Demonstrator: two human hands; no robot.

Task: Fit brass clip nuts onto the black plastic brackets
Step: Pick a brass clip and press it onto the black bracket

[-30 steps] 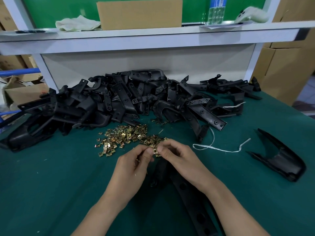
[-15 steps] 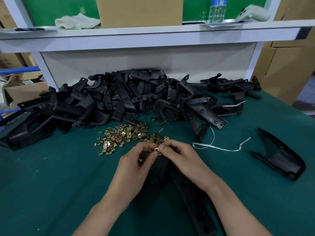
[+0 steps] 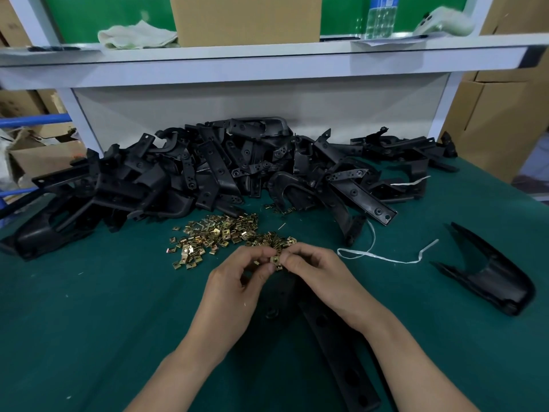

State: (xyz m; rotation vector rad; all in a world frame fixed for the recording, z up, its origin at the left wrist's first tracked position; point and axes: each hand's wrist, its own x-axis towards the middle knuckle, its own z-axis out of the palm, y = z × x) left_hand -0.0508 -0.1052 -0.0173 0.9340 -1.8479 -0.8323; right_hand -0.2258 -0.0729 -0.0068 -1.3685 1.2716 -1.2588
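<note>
**One nut in the fingers, a whole heap to go**

Closest to the person, a long black bracket (image 3: 335,346) lies flat on the green, felt-like tabletop (image 3: 89,322), running from under the wrists to the near edge. It is a matte moulded strip with a row of round holes. No brass shows on the visible stretch, so I'd judge this one barely begun, though its far end is hidden beneath the hands.

Just above it, the left hand (image 3: 237,289) and the right hand (image 3: 320,281) meet fingertip to fingertip, both pinching a single clip nut (image 3: 275,259). It is a small folded square of shiny yellow metal with a hole in its face. As far as I can tell it is not yet seated on the plastic.

Just beyond the fingers, the loose clip nuts (image 3: 219,236) lie in a thin, glinting scatter, and there are plenty of them. To the right trails a limp white string (image 3: 383,257). Well apart from it sits a lone curved black shell (image 3: 487,275), smoother and glossier than the rest; whether it is finished I cannot say.

Further back, the heap of brackets (image 3: 208,173) is piled against the back panel: hard, dull plastic in flat bars, hooks and arches, tangled together. I spot no brass fitted on any of them, so most of the job looks to lie ahead.

Above, a white shelf (image 3: 267,63) carries a cardboard box (image 3: 246,19) and a crumpled pale cloth (image 3: 136,35).
</note>
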